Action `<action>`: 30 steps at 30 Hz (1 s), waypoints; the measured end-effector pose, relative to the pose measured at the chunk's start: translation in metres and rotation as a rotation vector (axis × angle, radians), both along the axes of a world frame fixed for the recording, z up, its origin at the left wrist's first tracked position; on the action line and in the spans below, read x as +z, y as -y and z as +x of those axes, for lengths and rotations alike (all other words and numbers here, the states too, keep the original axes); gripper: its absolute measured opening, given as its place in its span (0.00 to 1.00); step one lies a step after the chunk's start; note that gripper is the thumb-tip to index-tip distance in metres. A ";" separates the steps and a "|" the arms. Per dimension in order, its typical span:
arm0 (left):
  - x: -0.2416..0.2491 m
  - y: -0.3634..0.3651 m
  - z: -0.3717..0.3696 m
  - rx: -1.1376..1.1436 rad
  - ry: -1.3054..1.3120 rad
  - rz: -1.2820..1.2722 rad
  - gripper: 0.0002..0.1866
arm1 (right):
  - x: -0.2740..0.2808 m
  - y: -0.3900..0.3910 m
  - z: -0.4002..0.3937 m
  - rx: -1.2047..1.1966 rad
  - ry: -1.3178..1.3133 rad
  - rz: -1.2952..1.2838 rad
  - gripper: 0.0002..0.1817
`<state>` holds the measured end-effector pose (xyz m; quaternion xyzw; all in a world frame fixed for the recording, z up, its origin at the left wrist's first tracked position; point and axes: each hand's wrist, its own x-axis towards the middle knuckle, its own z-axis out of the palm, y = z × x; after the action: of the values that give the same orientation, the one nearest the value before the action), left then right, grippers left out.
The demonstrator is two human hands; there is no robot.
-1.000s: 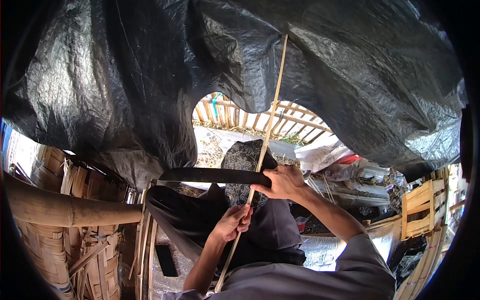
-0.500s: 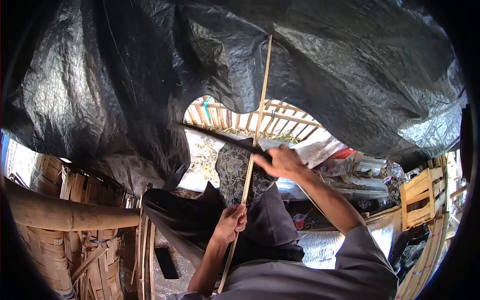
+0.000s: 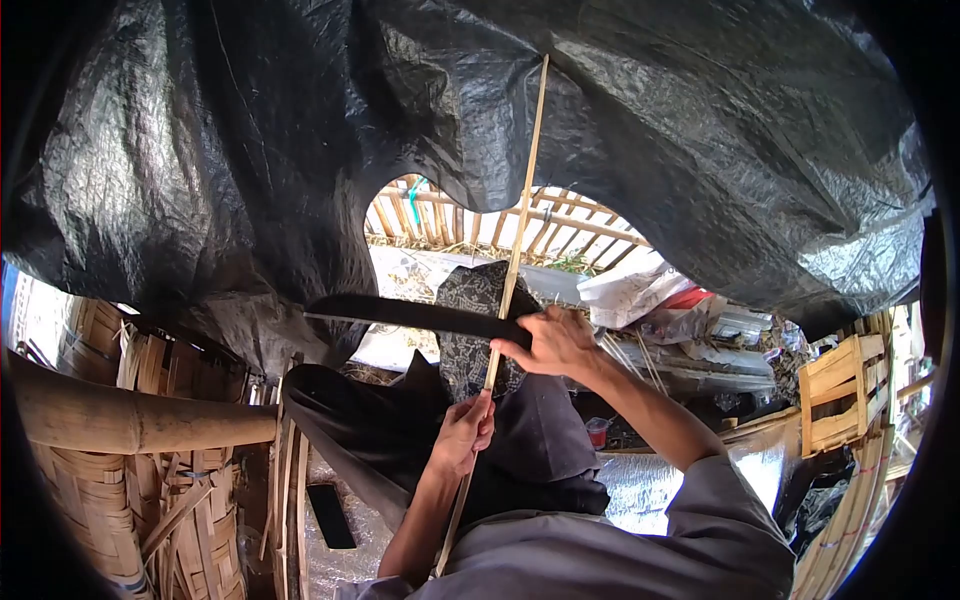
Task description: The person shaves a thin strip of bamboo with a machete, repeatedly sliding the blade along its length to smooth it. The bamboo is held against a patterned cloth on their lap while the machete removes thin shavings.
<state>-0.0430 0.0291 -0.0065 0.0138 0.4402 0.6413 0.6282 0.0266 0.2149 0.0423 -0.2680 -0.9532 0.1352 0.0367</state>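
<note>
My left hand (image 3: 464, 432) is closed around a long, thin bamboo strip (image 3: 523, 220) that runs from beside my waist up toward the dark sheet. In my right hand (image 3: 556, 343) is a machete (image 3: 410, 314), its long dark blade pointing left across the strip. The handle is hidden in my fist, and my thumb lies close to the strip, just above my left hand. Beneath the strip, a dark patterned cloth (image 3: 465, 360) lies over my leg.
A large black plastic sheet (image 3: 270, 140) hangs ahead. At left are a thick bamboo pole (image 3: 150, 425) and woven bamboo (image 3: 90, 500). A dark phone-like slab (image 3: 331, 516) lies below. To the right are a red cup (image 3: 597, 432) and a wooden crate (image 3: 842, 395).
My right hand has moved slightly down along the strip with the machete. The blade now lies closer to level, its tip lower and farther left. My left hand keeps its grip.
</note>
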 end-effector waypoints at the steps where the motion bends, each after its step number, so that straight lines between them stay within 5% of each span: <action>1: 0.000 -0.001 0.000 -0.001 -0.009 -0.005 0.17 | 0.002 -0.004 -0.002 -0.009 0.042 0.014 0.37; 7: -0.003 -0.003 0.003 0.046 -0.107 -0.022 0.17 | 0.004 -0.009 -0.009 -0.079 0.060 -0.024 0.33; 9: 0.003 -0.001 0.007 0.035 -0.104 -0.016 0.18 | -0.001 -0.009 -0.010 -0.073 -0.023 0.025 0.40; 11: 0.008 0.006 0.016 0.065 -0.116 -0.003 0.18 | 0.017 -0.013 -0.021 -0.279 0.071 -0.120 0.42; 13: 0.019 0.029 0.025 0.023 -0.006 -0.041 0.17 | 0.008 -0.050 -0.039 -0.520 -0.156 -0.216 0.43; 15: 0.026 0.036 0.021 0.027 0.010 0.019 0.18 | 0.003 -0.072 -0.030 -0.388 -0.049 -0.640 0.44; 16: 0.020 0.032 0.020 0.032 -0.020 0.032 0.17 | 0.002 -0.054 -0.024 -0.424 -0.146 -0.651 0.46; 17: 0.015 0.029 0.018 0.038 -0.016 0.048 0.17 | -0.004 -0.039 -0.013 -0.269 -0.312 -0.452 0.49; 19: 0.009 0.025 0.011 0.012 0.013 0.041 0.17 | -0.031 -0.034 0.007 -0.398 -0.049 -0.393 0.52; 25: 0.009 0.022 0.010 0.012 0.000 0.034 0.17 | -0.003 0.007 0.050 -0.108 0.225 -0.234 0.42; 27: 0.008 0.022 0.012 0.020 0.010 0.039 0.17 | -0.003 0.018 0.053 -0.086 0.059 -0.037 0.38; 30: 0.010 0.023 0.013 0.020 0.018 0.049 0.17 | 0.024 0.021 0.040 -0.004 0.316 -0.059 0.38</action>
<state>-0.0297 0.0065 0.0031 0.0191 0.4189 0.6583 0.6251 0.0669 0.1937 0.0660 -0.2888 -0.9421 0.1194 -0.1215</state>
